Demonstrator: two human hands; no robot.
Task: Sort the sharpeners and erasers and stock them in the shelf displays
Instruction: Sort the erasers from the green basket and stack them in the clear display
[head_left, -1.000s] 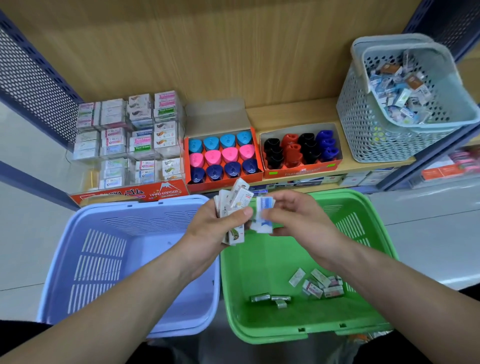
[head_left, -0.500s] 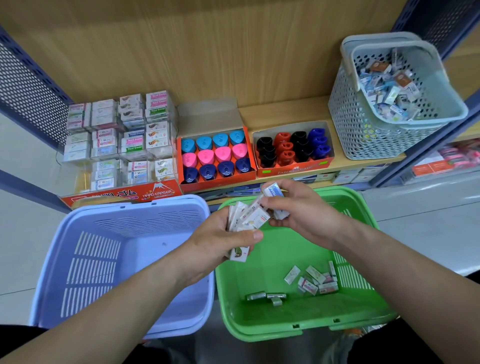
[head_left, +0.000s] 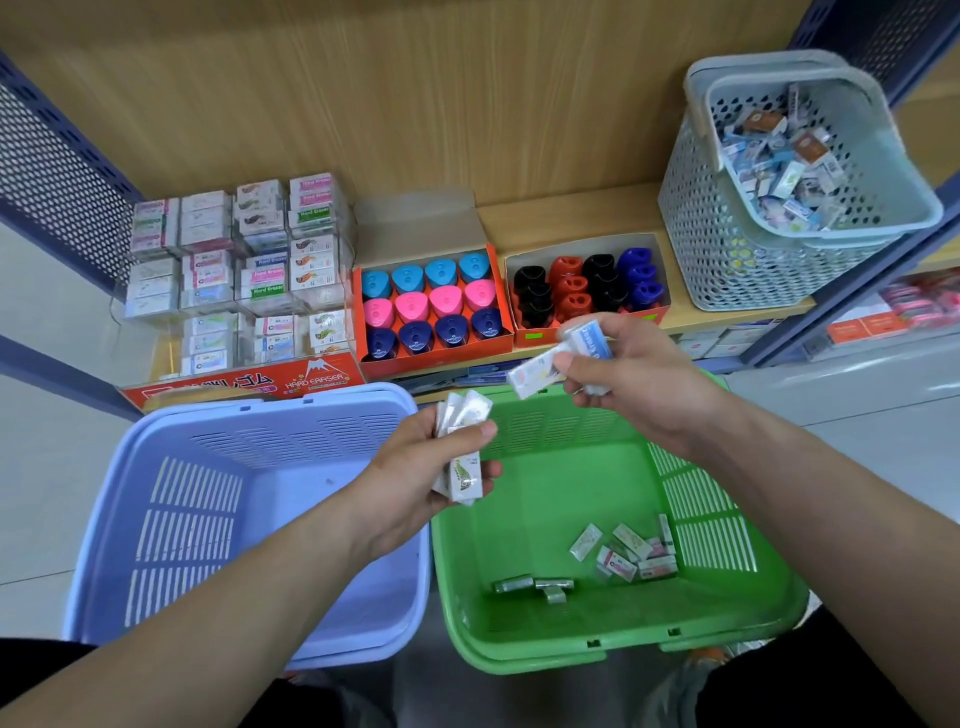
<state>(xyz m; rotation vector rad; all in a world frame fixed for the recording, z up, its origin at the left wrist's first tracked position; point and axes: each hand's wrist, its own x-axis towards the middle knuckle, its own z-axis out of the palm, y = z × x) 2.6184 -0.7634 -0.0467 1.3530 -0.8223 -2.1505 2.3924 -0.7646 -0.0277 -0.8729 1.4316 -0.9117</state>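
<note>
Shelf edge: the eraser display (head_left: 234, 270) fills the left end of the shelf (head_left: 571, 218). Beside it at the front edge sit the orange sharpener box (head_left: 441, 358) and then a second sharpener box (head_left: 540, 338).
Right end: a grey basket (head_left: 727, 249) of mixed packets overhangs the shelf's right corner.
Open room: bare wood shows behind the second box and in the narrow strip between it and the grey basket.
Below the shelf: a blue basket (head_left: 208, 493) and a green basket (head_left: 545, 509) stand side by side, rims touching.
Green basket: loose erasers (head_left: 628, 551) lie near its right wall, with small silvery pieces (head_left: 535, 587) toward the near wall. The floor's left half is bare.
Left hand (head_left: 415, 478): its fingers and thumb are curled round a stack of erasers (head_left: 465, 441) over the two baskets' meeting rims.
Right hand (head_left: 639, 379): it is above the green basket's far rim. It pinches a white eraser (head_left: 532, 374) that sticks out leftward and holds a blue-labelled eraser (head_left: 592, 338) behind it.
Gap: the hands are near each other but apart.
</note>
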